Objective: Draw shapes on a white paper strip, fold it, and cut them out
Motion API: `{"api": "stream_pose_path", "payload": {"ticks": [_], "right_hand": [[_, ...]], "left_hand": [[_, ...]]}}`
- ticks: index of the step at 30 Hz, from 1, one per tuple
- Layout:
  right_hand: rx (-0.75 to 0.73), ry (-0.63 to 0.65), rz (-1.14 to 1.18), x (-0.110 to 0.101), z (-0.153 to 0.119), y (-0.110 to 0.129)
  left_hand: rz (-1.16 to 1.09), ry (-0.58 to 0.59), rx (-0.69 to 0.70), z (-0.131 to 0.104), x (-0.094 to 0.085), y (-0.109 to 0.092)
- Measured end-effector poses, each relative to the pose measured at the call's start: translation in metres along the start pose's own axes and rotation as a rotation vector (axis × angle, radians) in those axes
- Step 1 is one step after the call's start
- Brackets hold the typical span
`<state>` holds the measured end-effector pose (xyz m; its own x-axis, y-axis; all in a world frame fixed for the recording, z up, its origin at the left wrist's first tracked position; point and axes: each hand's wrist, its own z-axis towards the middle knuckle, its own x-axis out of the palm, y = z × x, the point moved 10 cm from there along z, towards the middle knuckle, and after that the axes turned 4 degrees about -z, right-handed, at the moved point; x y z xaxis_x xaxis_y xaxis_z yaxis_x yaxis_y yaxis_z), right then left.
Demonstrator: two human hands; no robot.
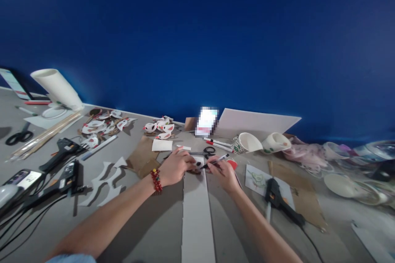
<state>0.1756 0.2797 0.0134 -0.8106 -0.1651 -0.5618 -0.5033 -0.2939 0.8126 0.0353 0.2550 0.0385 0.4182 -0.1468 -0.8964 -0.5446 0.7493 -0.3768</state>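
In the head view, my right hand [222, 172] is closed around a marker pen [221, 158] with a white barrel, its dark tip pointing left and down. Across from it, my left hand [176, 167] has its fingers bent together, the fingertips on a small white paper piece [200, 160] with dark marks. That piece lies at the far end of a long white strip [197, 218], which runs towards me; my fingers partly hide it. Black-handled scissors [210, 151] lie just beyond my hands. A red item [232, 164] shows behind my right hand.
Paper birds [165, 127] lie beyond my left hand, with more cutouts [106, 123] further left. Glue guns [66, 168] with cords are at left; another glue gun [279, 203] lies at right. A lit phone [206, 121] and a white board [256, 124] lean on the blue wall.
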Motion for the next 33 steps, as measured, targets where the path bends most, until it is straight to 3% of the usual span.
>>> {"api": "stream_pose_path", "payload": {"ticks": [12, 33], "right_hand": [[-0.019, -0.007, -0.038, 0.004, 0.003, 0.011], [0.015, 0.008, -0.042, 0.007, 0.004, -0.004]], "left_hand": [[-0.008, 0.017, -0.018, 0.0, 0.001, 0.002], [0.021, 0.035, -0.022, 0.001, 0.002, 0.001]]}}
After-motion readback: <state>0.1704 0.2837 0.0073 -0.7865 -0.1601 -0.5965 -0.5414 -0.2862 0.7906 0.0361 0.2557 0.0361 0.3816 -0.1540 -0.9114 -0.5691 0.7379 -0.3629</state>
